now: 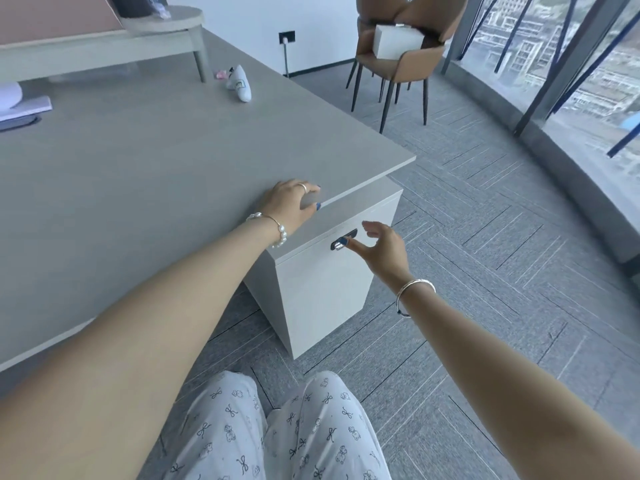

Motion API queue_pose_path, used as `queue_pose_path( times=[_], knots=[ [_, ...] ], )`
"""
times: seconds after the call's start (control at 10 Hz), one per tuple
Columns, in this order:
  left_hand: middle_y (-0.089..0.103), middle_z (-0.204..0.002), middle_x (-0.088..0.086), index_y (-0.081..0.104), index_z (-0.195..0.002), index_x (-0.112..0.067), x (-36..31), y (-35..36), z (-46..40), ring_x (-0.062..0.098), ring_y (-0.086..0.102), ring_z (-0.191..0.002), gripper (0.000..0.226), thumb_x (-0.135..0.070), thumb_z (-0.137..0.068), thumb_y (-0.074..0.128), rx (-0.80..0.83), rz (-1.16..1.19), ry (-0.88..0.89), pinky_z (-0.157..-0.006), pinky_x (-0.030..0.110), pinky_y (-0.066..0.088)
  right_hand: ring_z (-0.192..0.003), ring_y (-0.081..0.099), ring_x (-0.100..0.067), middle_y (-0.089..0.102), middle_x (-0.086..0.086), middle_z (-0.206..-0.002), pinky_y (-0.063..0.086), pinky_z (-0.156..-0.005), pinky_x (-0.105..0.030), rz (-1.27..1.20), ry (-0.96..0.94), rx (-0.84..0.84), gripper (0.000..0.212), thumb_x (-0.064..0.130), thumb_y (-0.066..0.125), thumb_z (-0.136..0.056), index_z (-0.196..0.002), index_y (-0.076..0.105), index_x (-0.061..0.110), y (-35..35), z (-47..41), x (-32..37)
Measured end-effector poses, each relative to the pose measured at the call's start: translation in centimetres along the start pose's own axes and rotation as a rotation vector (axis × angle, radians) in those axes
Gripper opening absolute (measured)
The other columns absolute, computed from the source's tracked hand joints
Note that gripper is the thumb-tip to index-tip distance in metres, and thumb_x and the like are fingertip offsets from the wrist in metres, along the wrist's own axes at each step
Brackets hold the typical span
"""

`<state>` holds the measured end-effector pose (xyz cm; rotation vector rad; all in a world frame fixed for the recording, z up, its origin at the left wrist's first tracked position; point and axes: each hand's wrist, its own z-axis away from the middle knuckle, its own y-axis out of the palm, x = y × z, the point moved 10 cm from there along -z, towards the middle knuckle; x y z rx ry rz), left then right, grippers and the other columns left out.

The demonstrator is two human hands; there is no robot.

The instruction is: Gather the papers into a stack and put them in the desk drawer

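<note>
My left hand (289,202) rests on the front right edge of the grey desk (138,174), fingers curled over the edge, holding nothing. My right hand (381,249) hovers open in front of the white drawer cabinet (322,292), one fingertip at its dark recessed handle (343,239). The drawer front looks closed. A pile of white papers (26,109) lies at the far left of the desk, partly cut off by the frame edge.
A small white pouch (239,84) and a pink item (221,74) lie at the desk's back. A raised shelf (104,46) stands behind. A brown chair (398,60) holding a white box stands on the carpet by the glass wall (571,81).
</note>
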<state>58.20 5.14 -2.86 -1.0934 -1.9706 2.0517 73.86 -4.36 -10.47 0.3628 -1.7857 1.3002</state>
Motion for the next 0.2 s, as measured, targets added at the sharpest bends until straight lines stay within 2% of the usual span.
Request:
queue_pose_path(
  times=[0.2],
  knots=[
    [0.060, -0.129, 0.002, 0.060, -0.119, -0.020, -2.5, -1.8, 4.3, 0.024, 0.054, -0.120, 0.033, -0.025, -0.086, 0.054, -0.056, 0.108, 0.001, -0.098, 0.033, 0.044, -0.106, 0.063, -0.017, 0.068, -0.006, -0.117, 0.048, -0.089, -0.028, -0.020, -0.038, -0.001, 0.058, 0.045, 0.076, -0.072, -0.116, 0.064, 0.010, -3.1, 4.8, 3.0]
  ],
)
